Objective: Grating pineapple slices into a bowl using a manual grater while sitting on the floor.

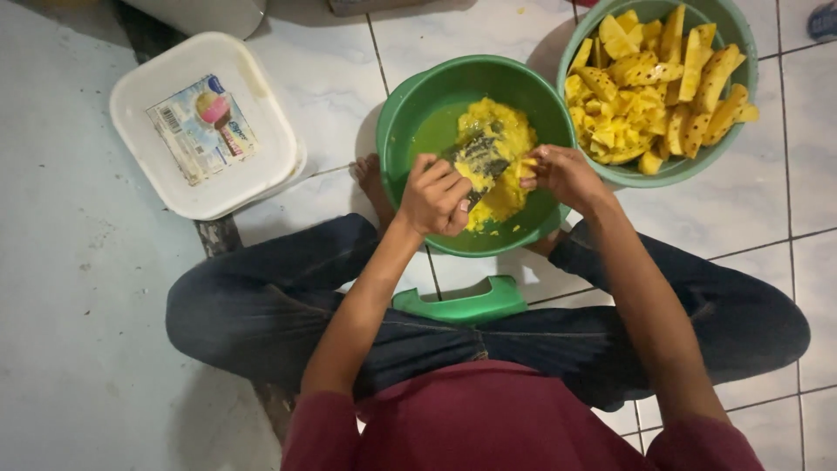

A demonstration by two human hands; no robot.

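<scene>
On a white tiled floor (331, 78), left hand (434, 196) fingers clench a grater (478, 159); right hand (565, 177) fingers pinch yellow fruit (528, 166).

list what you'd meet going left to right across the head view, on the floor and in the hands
white lidded tub → left hand holding a metal grater → green bowl of grated yellow fruit → right hand pressing a fruit piece to the grater → second green bowl of yellow fruit chunks
</scene>
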